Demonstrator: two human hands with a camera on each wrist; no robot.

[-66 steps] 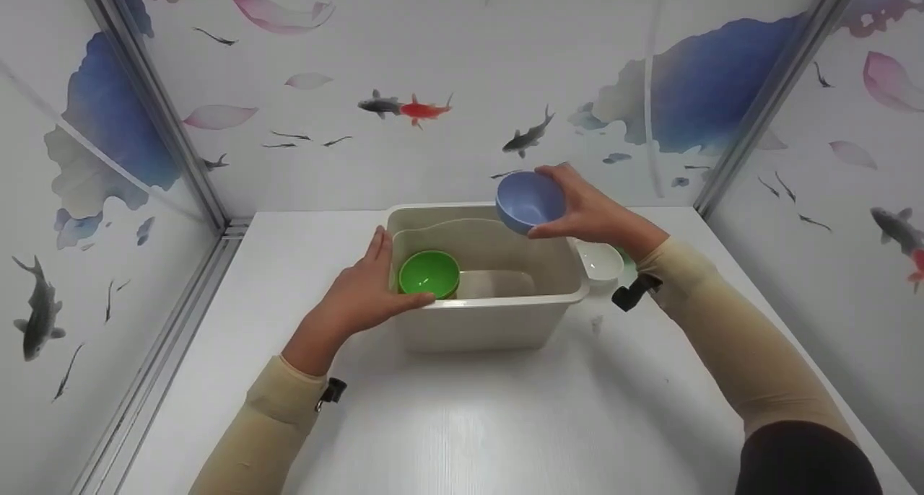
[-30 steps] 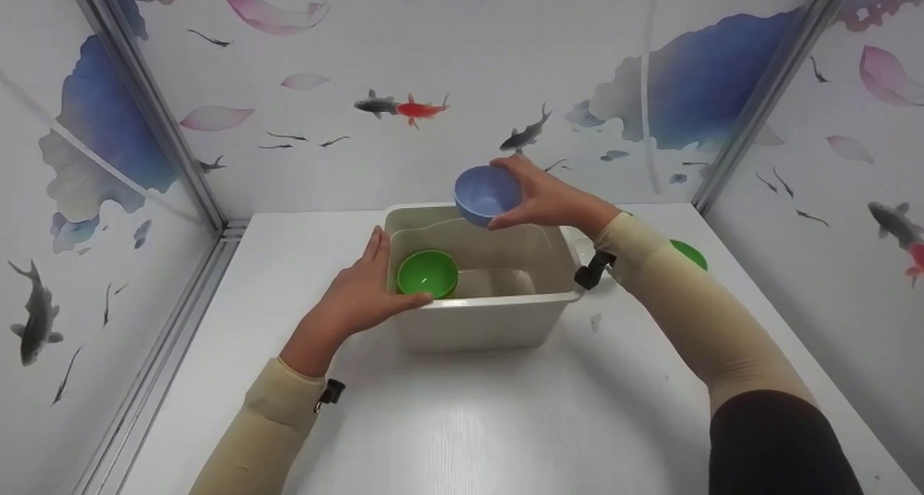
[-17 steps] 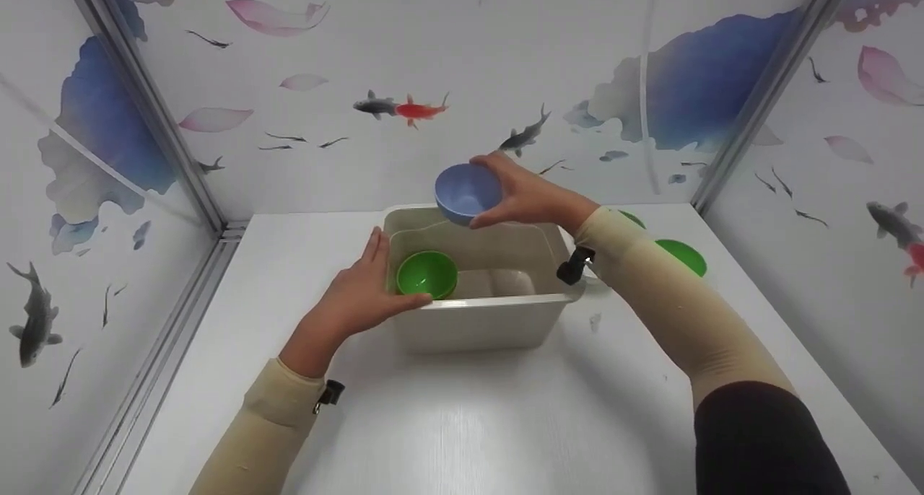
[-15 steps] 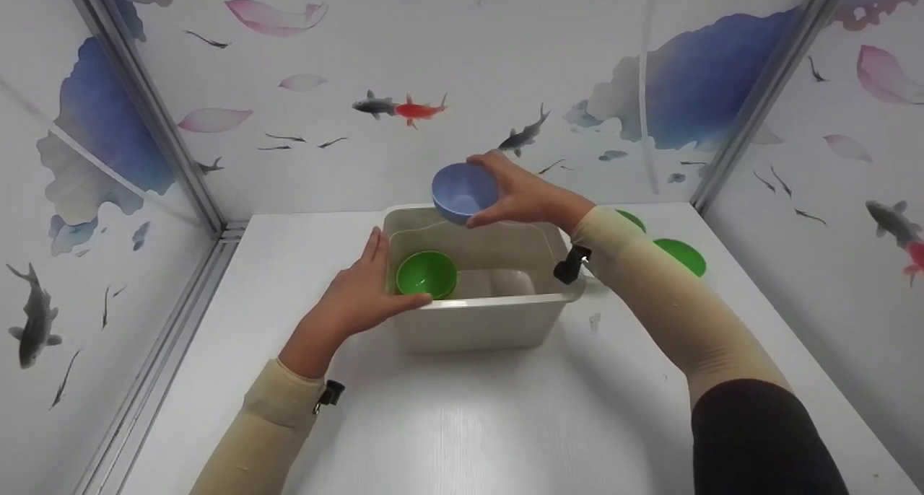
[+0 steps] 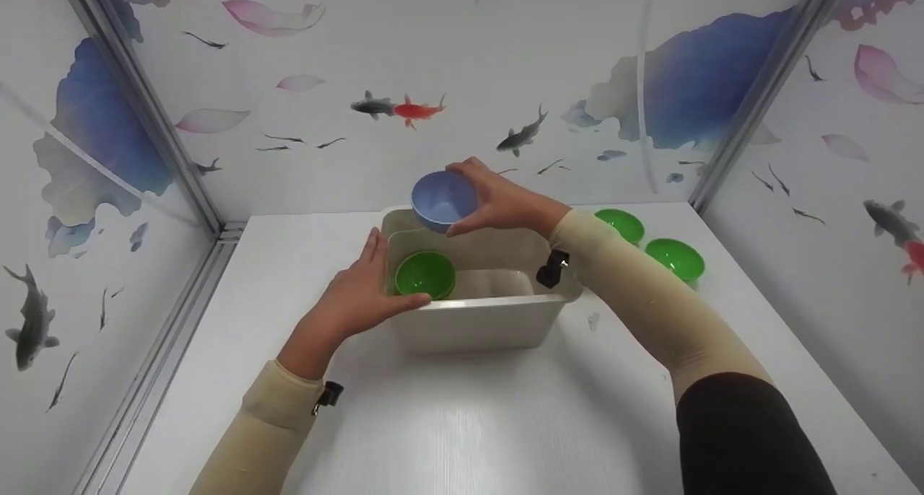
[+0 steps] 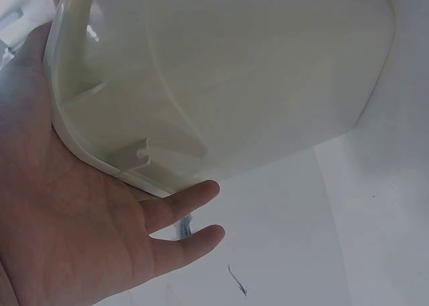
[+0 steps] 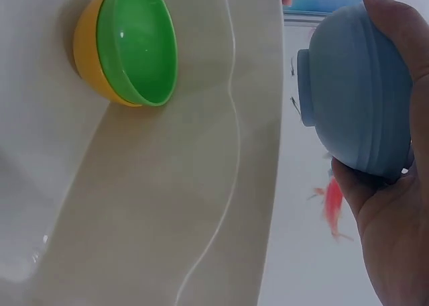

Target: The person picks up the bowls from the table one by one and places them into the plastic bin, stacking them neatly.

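My right hand [image 5: 498, 200] grips a blue bowl [image 5: 442, 200] by its side, thumb below and fingers at the far rim. The bowl is over the back left of a beige plastic bin [image 5: 480, 325], mouth tilted toward the head camera. In the right wrist view its foot [image 7: 305, 88] faces the bin. My left hand [image 5: 357, 286] rests against the bin's left front corner, thumb along the front rim, fingers extended by the left side. Inside the bin, at the left, a green bowl [image 7: 144, 44] sits nested in a yellow bowl [image 7: 90, 41].
Two green bowls, a rear one [image 5: 621, 224] and a front one [image 5: 675, 258], stand on the white table [image 5: 462, 423] right of the bin, partly behind the right forearm. Patterned panels [image 5: 289, 177] with metal posts enclose the back and sides.
My right hand has carried the blue bowl leftward over the bin, lowering slightly since half a second ago. The green bowls at right have come into view; a white bowl there is now hidden. The left hand stays put.
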